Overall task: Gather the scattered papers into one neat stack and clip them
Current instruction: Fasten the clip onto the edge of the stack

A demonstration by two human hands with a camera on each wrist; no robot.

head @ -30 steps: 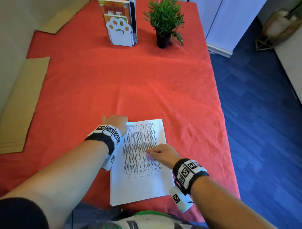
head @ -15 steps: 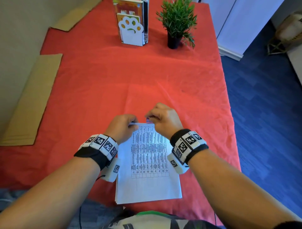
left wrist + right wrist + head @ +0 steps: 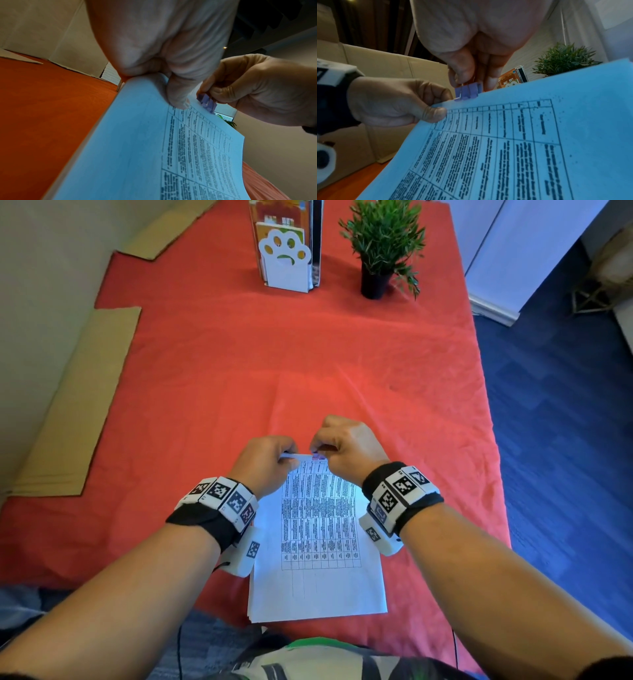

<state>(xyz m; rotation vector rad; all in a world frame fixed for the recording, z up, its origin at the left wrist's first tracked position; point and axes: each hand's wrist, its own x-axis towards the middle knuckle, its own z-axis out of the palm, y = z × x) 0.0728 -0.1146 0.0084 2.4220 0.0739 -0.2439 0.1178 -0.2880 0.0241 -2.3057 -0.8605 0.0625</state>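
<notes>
Both hands now at the far edge of the paper stack [image 3: 317, 542]; a second ago my right hand [image 3: 346, 448] lay on the middle of the top sheet and my left hand [image 3: 265, 463] sat at the stack's far-left corner. Since half a second ago, little change — the hands hold their places at that edge. My reading: gathering is done, the sheets lie as one pile on the tabletop [image 3: 308, 354], and clipping is under way.

Left fingers [image 3: 435, 115]: curled, thumb on top, pinching the stack's far edge and lifting it off the red cloth. The near end of the stack rests flat.

Right fingers [image 3: 462, 73]: pressed together on the purple clip [image 3: 468, 91], squeezing its upper part. The clip's lower end sits right at the far edge of the stack, just beside my left thumb. Cannot tell whether its mouth has bitten over the sheets yet.

Judgement: the clip needs seating fully over every sheet before release.
</notes>
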